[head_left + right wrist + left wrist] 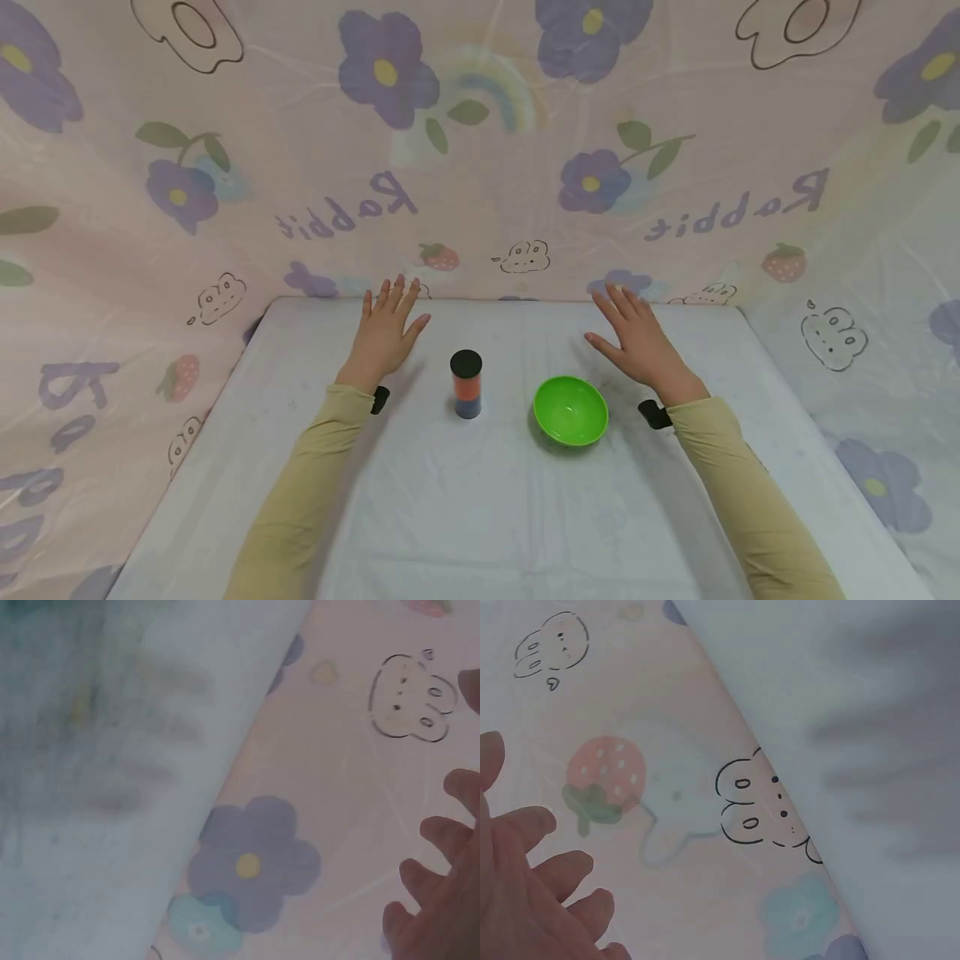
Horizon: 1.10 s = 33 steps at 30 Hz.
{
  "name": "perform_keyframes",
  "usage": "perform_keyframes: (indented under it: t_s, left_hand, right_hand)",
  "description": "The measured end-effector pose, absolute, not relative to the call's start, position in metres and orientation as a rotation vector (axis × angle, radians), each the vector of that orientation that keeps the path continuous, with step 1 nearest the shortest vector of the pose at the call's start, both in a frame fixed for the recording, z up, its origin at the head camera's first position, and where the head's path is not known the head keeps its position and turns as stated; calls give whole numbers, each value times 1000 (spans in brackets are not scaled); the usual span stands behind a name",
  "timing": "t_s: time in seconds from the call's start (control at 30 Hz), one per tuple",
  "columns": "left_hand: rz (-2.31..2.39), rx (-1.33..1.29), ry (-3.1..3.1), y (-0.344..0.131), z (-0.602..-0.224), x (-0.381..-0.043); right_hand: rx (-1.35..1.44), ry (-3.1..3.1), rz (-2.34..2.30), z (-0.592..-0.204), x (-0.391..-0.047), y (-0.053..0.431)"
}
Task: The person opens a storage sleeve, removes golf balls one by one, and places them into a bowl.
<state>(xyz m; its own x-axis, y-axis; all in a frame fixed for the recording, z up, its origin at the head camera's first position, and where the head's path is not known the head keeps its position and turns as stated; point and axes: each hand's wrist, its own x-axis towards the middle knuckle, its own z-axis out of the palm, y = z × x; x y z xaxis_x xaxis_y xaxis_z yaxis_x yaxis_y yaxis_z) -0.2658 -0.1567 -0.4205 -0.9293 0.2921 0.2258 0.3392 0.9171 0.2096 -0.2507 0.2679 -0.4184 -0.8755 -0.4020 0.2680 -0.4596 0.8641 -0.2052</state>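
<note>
Two objects stand between the hands in the head view. One is a small upright cylindrical container (467, 386) with a black lid, orange-red upper contents and a dark bluish lower part. To its right sits a bright green bowl (571, 412), its opening facing up. My left hand (381, 337) is held over the table's far left part with fingers spread, apart from the container. Beyond the bowl, to the right, my right hand (637, 346) is likewise spread and holds nothing. Both wrist views show only fingers in front of the patterned cloth, with finger shadows on the white surface.
A white-covered table (450, 517) lies below both arms. Patterned cloth (480, 158) with flowers, rabbits and strawberries rises at its back and both sides. A dark band with a small black device (656, 414) is on the right wrist; another black device (380, 400) is on the left.
</note>
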Motion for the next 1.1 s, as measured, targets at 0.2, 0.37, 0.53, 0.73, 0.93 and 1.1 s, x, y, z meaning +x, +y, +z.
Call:
perform_keyframes:
  t_s: [0.2, 0.37, 0.53, 0.73, 0.93, 1.1]
  left_hand:
    - [-496, -527, -2840, -159, -413, -258]
    - [-760, -581, -2766, -159, -408, -250]
    - [-1094, -582, -2707, -158, -404, -243]
    - [-1414, -615, -2586, -157, -399, -237]
    - [-1645, -605, -2507, -155, -389, -226]
    - [-1740, -619, -2502, -153, -388, -222]
  right_hand:
    - [738, -2755, 691, -403, -244, 256]
    - [752, -2720, 936, -393, -237, 248]
    - [780, -2660, 1189, -386, -231, 241]
    - [768, -2617, 1529, -374, -221, 231]
    - [743, -2616, 1766, -360, -210, 221]
    - [754, -2590, 1859, -369, -212, 219]
